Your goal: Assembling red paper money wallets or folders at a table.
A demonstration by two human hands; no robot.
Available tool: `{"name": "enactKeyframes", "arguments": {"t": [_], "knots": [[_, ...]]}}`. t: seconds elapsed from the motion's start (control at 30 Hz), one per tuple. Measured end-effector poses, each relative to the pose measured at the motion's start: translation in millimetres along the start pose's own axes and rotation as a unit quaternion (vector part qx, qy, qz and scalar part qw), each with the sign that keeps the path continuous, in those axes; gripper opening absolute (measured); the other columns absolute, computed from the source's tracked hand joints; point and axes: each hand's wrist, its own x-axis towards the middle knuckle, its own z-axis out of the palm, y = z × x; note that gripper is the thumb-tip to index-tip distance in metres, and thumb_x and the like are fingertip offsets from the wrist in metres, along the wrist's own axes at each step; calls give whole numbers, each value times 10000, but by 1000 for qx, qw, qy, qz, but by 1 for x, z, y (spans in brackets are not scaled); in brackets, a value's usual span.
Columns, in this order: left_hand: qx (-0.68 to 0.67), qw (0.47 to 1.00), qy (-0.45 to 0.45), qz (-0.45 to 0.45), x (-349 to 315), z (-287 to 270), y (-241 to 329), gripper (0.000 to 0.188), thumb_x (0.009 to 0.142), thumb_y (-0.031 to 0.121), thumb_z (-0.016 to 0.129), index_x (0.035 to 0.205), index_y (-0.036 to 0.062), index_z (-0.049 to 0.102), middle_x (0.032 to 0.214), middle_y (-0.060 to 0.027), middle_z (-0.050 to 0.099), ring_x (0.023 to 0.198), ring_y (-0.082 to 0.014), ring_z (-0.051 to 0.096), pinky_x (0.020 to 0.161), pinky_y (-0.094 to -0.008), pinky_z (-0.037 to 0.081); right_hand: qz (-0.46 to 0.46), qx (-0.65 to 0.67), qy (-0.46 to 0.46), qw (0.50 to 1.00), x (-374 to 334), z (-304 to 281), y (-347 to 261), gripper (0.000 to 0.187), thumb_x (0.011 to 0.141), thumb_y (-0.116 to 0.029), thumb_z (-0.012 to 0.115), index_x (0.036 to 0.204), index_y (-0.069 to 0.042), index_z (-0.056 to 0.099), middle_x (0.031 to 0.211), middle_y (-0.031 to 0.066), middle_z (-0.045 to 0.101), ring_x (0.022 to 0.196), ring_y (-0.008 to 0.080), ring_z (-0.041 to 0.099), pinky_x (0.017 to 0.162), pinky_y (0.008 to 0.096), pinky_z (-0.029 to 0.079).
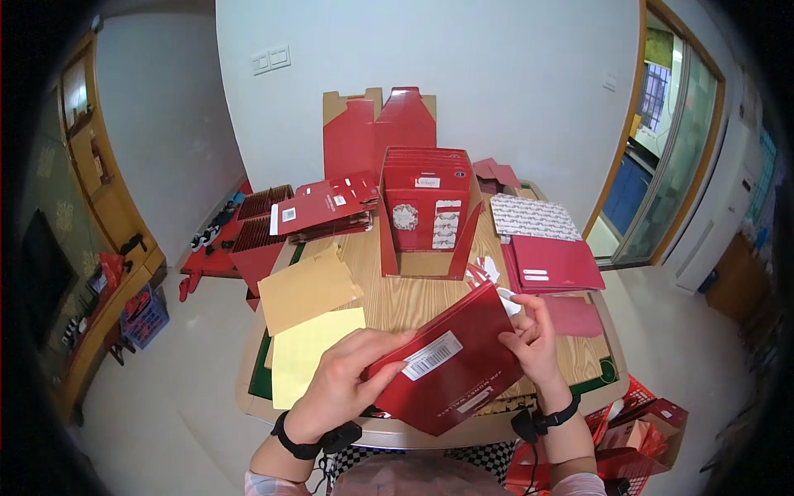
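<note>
A flat red packet [451, 364] with a white barcode label is tilted above the near edge of the table. My left hand [356, 368] is closed on its left side, with the thumb lying across the front near the label. At the right edge, my right hand [533, 335] pinches the same packet between thumb and fingers. Small white-and-red pieces [488, 271] show just behind the packet's top edge; what they are is unclear. Beyond it, an open-fronted red display box [423, 266] stands upright with several similar red packets [418, 217] inside.
Tan card [306, 285] and a yellow sheet [310, 351] lie left on the wooden table [389, 298]. Red packets [331, 202] are piled behind them. At right are a patterned white sheet [536, 217] and red folders [554, 263]. A red basket [633, 397] stands on the floor.
</note>
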Motion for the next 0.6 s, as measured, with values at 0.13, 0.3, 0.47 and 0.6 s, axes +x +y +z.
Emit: {"name": "enactKeyframes", "arguments": {"t": [0.13, 0.3, 0.47, 0.6], "knots": [[-24, 999, 5, 37, 1, 3, -8, 319, 788, 9, 693, 1102, 9, 636, 1039, -132, 669, 932, -266, 646, 796, -331, 525, -2, 8, -12, 1000, -2, 2, -2, 607, 773, 190, 580, 1276, -75, 367, 1056, 139, 638, 1068, 168, 574, 897, 262, 430], [-34, 999, 31, -9, -4, 9, -2, 225, 804, 14, 683, 1026, -19, 656, 969, -137, 693, 864, -251, 681, 758, -304, 537, -18, 9, -9, 1000, -4, 6, -11, 627, 770, 193, 577, 1287, -79, 350, 988, 109, 646, 1026, 158, 581, 896, 275, 439], [-43, 997, 67, -4, 6, 11, 5, 161, 787, -5, 679, 946, -30, 678, 877, -133, 704, 761, -228, 688, 709, -293, 534, -111, -113, 71, 985, 4, 16, -25, 556, 768, 161, 582, 1254, -38, 400, 1105, 142, 580, 1088, 184, 557, 916, 304, 440], [124, 975, 124, 137, 15, 14, 17, 274, 716, -74, 665, 985, -21, 665, 853, -147, 680, 671, -254, 644, 616, -324, 509, -232, -136, 110, 957, -1, 24, -52, 254, 796, 97, 588, 1030, 3, 553, 1027, 117, 575, 940, 161, 564, 867, 308, 461]]}}
